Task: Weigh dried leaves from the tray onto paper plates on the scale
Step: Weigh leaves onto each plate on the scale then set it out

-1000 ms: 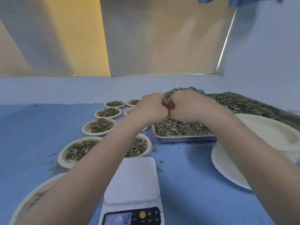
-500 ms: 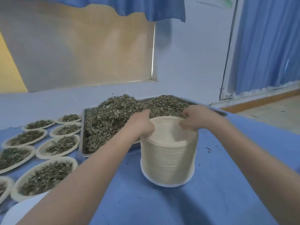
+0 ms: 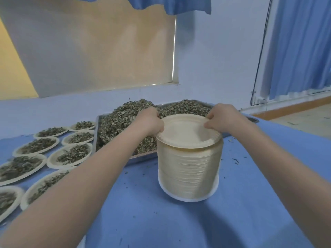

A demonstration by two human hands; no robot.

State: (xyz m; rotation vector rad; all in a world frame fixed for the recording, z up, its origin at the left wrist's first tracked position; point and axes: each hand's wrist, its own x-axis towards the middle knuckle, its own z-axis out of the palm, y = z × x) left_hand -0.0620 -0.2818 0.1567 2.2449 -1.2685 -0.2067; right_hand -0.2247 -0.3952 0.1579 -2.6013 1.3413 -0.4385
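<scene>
Paper plates stood in a tall stack [image 3: 189, 169] on the blue table [image 3: 179, 221], just in front of the tray [image 3: 143, 155] heaped with dried leaves [image 3: 121, 120]. We pinched the top plate [image 3: 186, 130] at its rim with our left hand [image 3: 149, 120] and right hand [image 3: 222, 117].

A pale blue wall [image 3: 215, 51] runs behind the table, which is draped in a blue cloth [image 3: 161, 212]. A beige blind [image 3: 100, 47] covers the window, daylight leaking along its edge. Blue curtains [image 3: 300, 43] hang at the right above a tan floor [image 3: 304, 117]; a black cable [image 3: 259, 59] trails down the wall.
</scene>
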